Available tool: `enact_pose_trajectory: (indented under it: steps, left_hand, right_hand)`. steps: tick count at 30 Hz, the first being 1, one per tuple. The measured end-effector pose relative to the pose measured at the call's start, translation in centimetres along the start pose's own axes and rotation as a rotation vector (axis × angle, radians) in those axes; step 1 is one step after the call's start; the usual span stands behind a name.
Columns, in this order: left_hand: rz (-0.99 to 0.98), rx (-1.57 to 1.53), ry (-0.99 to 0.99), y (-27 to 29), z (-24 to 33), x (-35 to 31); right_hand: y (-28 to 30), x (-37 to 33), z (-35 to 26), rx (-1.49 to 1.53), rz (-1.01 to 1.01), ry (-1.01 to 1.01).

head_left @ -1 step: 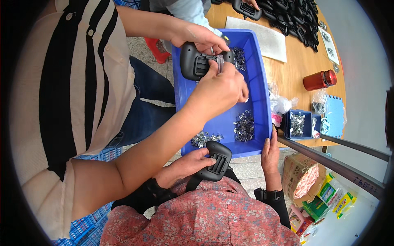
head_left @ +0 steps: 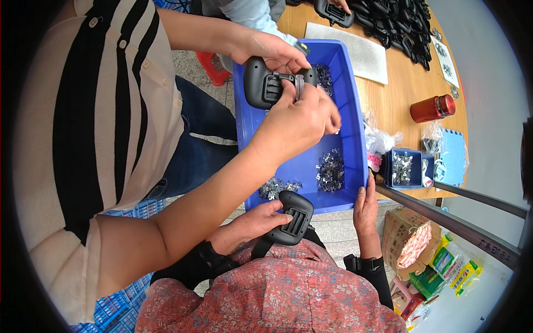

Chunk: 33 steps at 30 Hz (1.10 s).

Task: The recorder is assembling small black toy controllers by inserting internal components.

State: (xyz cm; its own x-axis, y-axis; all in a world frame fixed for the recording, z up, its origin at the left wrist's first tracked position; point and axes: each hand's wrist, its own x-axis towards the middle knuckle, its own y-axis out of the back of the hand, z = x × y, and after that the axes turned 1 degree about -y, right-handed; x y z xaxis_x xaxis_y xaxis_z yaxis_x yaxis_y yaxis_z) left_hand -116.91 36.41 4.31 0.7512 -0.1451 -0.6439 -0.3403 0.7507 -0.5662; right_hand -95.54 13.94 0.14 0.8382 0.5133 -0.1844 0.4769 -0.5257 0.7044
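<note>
At lower center, my left hand (head_left: 258, 223) grips a black controller shell (head_left: 300, 223); my right hand (head_left: 365, 215) clasps the blue bin (head_left: 352, 158), both unmoved, while above, a co-worker's hand (head_left: 300, 121) shifts slightly right.

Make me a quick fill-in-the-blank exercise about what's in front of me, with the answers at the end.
1. Your right hand touches a large bin coloured ____.
2. Your left hand holds a plastic shell coloured ____.
3. A co-worker in a striped top is on your ____ side.
4. The lidded flask on the wooden table is coloured ____.

Answers: blue; black; left; red.
</note>
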Motion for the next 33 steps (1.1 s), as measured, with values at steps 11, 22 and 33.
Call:
enact_pose_trajectory:
  steps: [11,22,33]
  left_hand:
    - [0.018,-0.022,-0.013,-0.2,0.1,0.0]
    - [0.018,-0.034,-0.020,0.2,-0.6,0.0]
    - [0.002,-0.018,-0.042,0.3,-0.6,0.0]
  right_hand:
    - [0.4,0.0,-0.6,0.018,0.015,0.033]
    - [0.1,-0.1,-0.6,0.007,0.015,0.029]
    - [0.0,-0.1,-0.3,-0.022,0.024,0.006]
